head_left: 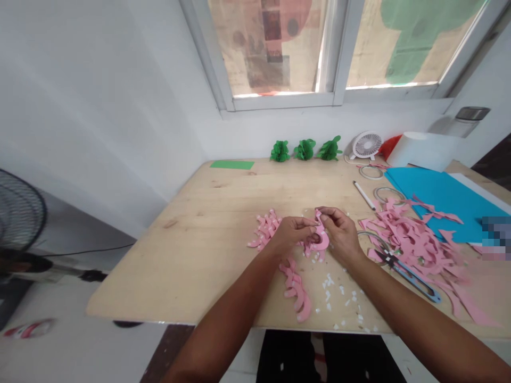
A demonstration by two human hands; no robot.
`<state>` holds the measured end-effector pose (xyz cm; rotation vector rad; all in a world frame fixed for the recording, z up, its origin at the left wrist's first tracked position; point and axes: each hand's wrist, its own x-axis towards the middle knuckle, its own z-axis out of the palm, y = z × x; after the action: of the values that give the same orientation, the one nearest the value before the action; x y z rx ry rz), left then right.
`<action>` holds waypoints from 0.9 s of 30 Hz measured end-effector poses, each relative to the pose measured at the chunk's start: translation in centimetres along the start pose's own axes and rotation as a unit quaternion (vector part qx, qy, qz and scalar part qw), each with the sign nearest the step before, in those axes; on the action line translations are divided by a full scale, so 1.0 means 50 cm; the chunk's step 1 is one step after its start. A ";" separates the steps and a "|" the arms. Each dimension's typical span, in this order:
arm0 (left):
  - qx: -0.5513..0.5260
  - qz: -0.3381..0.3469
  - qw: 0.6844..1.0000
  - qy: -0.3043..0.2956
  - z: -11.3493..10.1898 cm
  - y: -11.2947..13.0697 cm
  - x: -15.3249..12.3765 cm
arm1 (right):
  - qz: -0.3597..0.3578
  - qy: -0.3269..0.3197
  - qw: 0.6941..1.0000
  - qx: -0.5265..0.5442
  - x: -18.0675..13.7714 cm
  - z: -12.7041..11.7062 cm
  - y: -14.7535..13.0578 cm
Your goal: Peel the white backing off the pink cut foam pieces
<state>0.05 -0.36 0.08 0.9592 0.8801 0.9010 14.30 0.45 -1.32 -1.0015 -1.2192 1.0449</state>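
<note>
Over the middle of the table, a curved pink paper cutout (pixel 321 242) is pinched between the fingertips of both hands. My left hand (pixel 296 230) is closed on its left side, and my right hand (pixel 339 229) is closed near its upper end. Beside my left hand lies a pile of pink cutouts (pixel 266 229) with small white patches on them. Closer to the table's front edge, more curved pink cutouts (pixel 296 290) overlap in a row. Small white paper scraps (pixel 328 292) are scattered below my right hand.
To the right lie pink paper offcuts (pixel 419 234), scissors (pixel 415 276), tape rings (pixel 371 172), a white pen (pixel 363 195) and blue sheets (pixel 443 197). Along the wall stand green paper shapes (pixel 305 150) and a small white fan (pixel 366 144). A green strip (pixel 232 165) lies at the back left.
</note>
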 end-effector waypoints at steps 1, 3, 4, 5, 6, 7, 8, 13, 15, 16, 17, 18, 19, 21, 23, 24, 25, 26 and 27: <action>-0.001 0.001 1.000 0.002 0.001 0.001 -0.001 | 0.004 0.001 1.000 0.004 -0.001 0.001 -0.001; -0.003 0.001 1.000 0.002 0.001 0.002 -0.002 | 0.015 0.001 1.000 0.014 -0.003 0.002 -0.003; -0.004 0.001 1.000 0.002 0.001 0.003 -0.002 | 0.019 0.003 1.000 0.021 -0.003 0.002 -0.004; -0.004 -0.001 1.000 0.001 0.001 0.004 -0.002 | 0.023 0.003 0.999 0.027 -0.004 0.003 -0.005; -0.003 -0.004 1.000 0.001 0.001 0.004 -0.001 | 0.026 0.003 0.999 0.033 -0.005 0.003 -0.006; -0.002 -0.005 1.000 0.002 0.001 0.005 -0.001 | 0.028 0.003 0.999 0.038 -0.006 0.004 -0.008; -0.001 -0.004 1.000 0.003 0.001 0.006 0.000 | 0.029 0.004 0.999 0.040 -0.006 0.004 -0.009; 0.005 0.008 1.000 0.005 0.001 0.005 0.003 | 0.024 0.009 0.999 0.037 -0.007 0.006 -0.012; 0.006 0.007 1.000 0.003 0.000 0.003 0.004 | 0.022 0.011 0.999 0.036 -0.006 0.006 -0.011; 0.006 0.006 1.000 0.002 0.000 0.003 0.004 | 0.022 0.011 0.999 0.035 -0.006 0.006 -0.011; 0.006 0.005 1.000 0.000 0.000 0.002 0.004 | 0.023 0.012 0.999 0.035 -0.007 0.006 -0.010; 0.005 0.004 1.000 0.000 0.000 0.002 0.004 | 0.024 0.012 0.999 0.036 -0.007 0.006 -0.009; 0.006 0.003 1.000 0.003 0.000 0.002 0.004 | 0.025 0.013 0.999 0.038 -0.007 0.006 -0.009; 0.012 0.000 1.000 0.013 0.001 0.003 0.004 | 0.026 0.013 0.999 0.044 -0.008 0.007 -0.009; 0.019 -0.003 1.000 0.020 0.001 0.003 0.004 | 0.024 0.013 0.998 0.050 -0.009 0.008 -0.010; 0.021 -0.003 1.000 0.021 0.002 0.003 0.004 | 0.022 0.013 0.998 0.052 -0.009 0.008 -0.010; 0.021 -0.002 1.000 0.021 0.002 0.002 0.004 | 0.021 0.013 0.998 0.052 -0.009 0.008 -0.010; 0.019 0.000 1.000 0.020 0.002 0.002 0.004 | 0.020 0.013 0.998 0.050 -0.009 0.007 -0.010; 0.017 0.003 1.000 0.018 0.002 0.002 0.004 | 0.020 0.014 0.999 0.048 -0.008 0.007 -0.010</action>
<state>0.19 -0.19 0.16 0.9769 0.9259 0.9135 13.96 -0.05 -0.90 -0.9660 -1.1190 1.1059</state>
